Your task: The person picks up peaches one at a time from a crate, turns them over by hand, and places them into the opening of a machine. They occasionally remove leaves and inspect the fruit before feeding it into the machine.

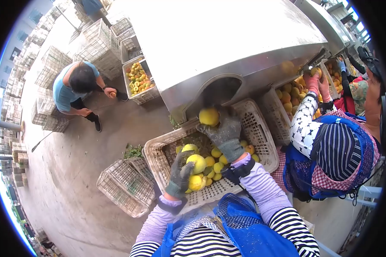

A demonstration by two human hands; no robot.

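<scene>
A person in grey work gloves, lilac sleeves and a blue apron is leaning over a white plastic crate (265, 141) that is holding a heap of loose yellow fruit (214, 165).

The left hand (179, 174) is reaching into the near side of the crate and is closing around a large yellow fruit (197, 163), with the thumb lying over its front. The right hand (226, 133) is stretching further forward, well apart from the left. Its fingers are clamping a round yellow fruit (209, 116) just at the arched opening (221, 92) in the side of a big steel machine (227, 38), above the crate's far rim.

To the right, a co-worker in a striped cap (338, 150) is standing close by. That person's pink-gloved hands (318, 83) are working over a second crate (273, 112) of yellow fruit, which is touching the first.

To the left, another person in a blue shirt (64, 92) is crouching on the concrete floor (73, 171) near a smaller crate of fruit (139, 81). Two empty crates (124, 188) are lying on the floor beside the near crate, and stacks of empty crates (98, 38) are standing behind.
</scene>
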